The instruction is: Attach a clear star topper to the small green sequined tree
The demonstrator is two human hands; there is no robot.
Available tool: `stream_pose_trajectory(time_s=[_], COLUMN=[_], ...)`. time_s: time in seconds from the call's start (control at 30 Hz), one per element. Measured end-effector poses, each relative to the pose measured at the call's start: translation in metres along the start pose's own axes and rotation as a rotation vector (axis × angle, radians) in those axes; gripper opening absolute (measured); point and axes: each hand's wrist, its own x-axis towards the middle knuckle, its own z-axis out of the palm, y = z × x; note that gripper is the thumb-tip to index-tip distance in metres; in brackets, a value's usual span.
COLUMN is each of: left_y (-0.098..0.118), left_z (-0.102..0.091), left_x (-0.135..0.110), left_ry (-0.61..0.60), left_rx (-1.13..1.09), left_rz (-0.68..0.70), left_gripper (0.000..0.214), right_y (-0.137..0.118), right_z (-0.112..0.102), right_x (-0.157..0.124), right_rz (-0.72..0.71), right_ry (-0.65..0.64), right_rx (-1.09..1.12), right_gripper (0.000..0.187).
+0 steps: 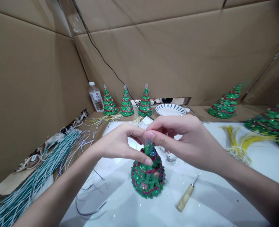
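A small green Christmas tree ornament [147,179] with red garlands stands upright on the white table in front of me. My left hand [122,142] grips its upper part from the left, the thumb across the front and the fingers behind. At the tip, my right hand [177,135] pinches with thumb and forefinger on or just above the clear topper [149,143]. The fingers hide most of that topper. To the right of the tree lies an awl [186,197] with a wooden handle, its point facing away from me.
Several similar trees [127,102] line the back, with a water bottle [96,97] and a striped plate [170,109]. Teal and white wires [47,167] lie at left, yellow wires [241,143] at right. Cut wire pieces [89,212] lie near the front. Cardboard walls [153,56] enclose the table.
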Motion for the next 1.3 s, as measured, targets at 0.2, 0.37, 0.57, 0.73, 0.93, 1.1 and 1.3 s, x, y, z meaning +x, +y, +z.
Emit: stream_pose_trajectory(time_s=[0.2, 0.37, 0.57, 0.73, 0.93, 1.1, 1.3], left_y=[0.013, 0.021, 0.02, 0.016, 0.016, 0.017, 0.02], left_z=[0.021, 0.027, 0.02, 0.019, 0.021, 0.023, 0.026], left_x=[0.002, 0.001, 0.001, 0.001, 0.002, 0.003, 0.003], left_ry=[0.262, 0.291, 0.223, 0.207, 0.256, 0.367, 0.397], left_rx=[0.266, 0.307, 0.172, 0.128, 0.198, 0.204, 0.216], left_rz=[-0.113, -0.122, -0.106, -0.092, -0.036, 0.02, 0.078], left_gripper=[0.042, 0.032, 0.013, 0.019, 0.018, 0.014, 0.006], right_y=[0.001, 0.002, 0.008, 0.009, 0.01, 0.012, 0.012], right_z=[-0.009, -0.015, -0.015, -0.018, -0.019, -0.021, -0.022], right_x=[0.001, 0.003, 0.006, 0.004, 0.004, 0.003, 0.003], right_rz=[0.08, 0.083, 0.05, 0.041, -0.078, -0.088, -0.121], right_ry=[0.027, -0.009, -0.013, -0.064, -0.005, -0.031, -0.019], right_rx=[0.011, 0.079, 0.116, 0.153, -0.112, -0.152, -0.3], right_gripper=[0.012, 0.01, 0.011, 0.013, 0.017, 0.014, 0.019])
